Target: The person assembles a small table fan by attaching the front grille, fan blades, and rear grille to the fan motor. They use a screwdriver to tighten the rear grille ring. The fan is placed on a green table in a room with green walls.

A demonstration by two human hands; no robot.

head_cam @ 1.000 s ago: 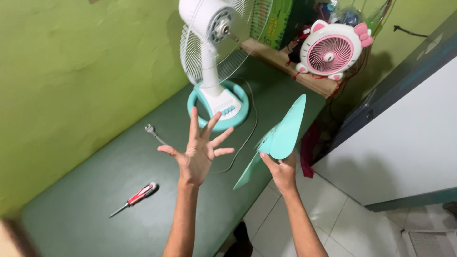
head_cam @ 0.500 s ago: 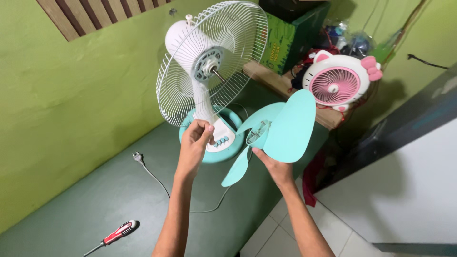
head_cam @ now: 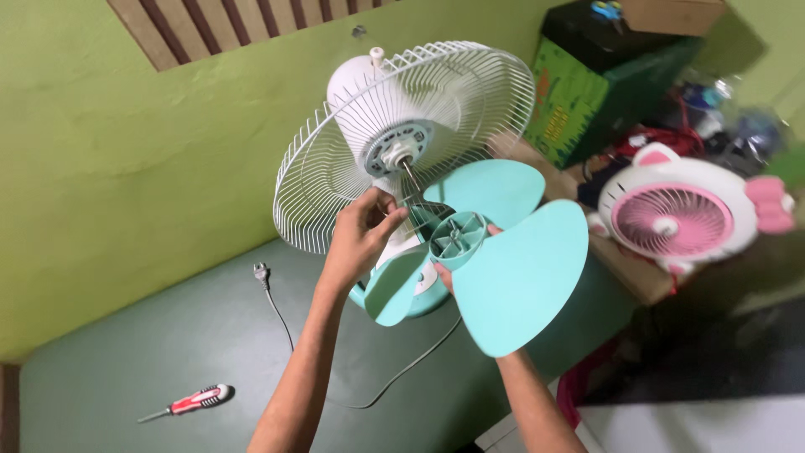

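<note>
A lived-in room of a home, used as a repair corner: green painted wall (head_cam: 109, 168), dark green table (head_cam: 168, 352) with a screwdriver (head_cam: 191, 401) at seven o'clock, a pink cat-shaped fan (head_cam: 675, 218) and cluttered boxes (head_cam: 587, 92) at two o'clock.

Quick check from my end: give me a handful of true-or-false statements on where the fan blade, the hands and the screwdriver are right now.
1. The right hand holds the turquoise fan blade by its hub. True.
2. The blade is already seated against the motor. False: it is held just in front of the shaft.
3. The left hand holds the screwdriver. False: it lies on the green table.
4. The rear grille is on the fan. True.
</note>
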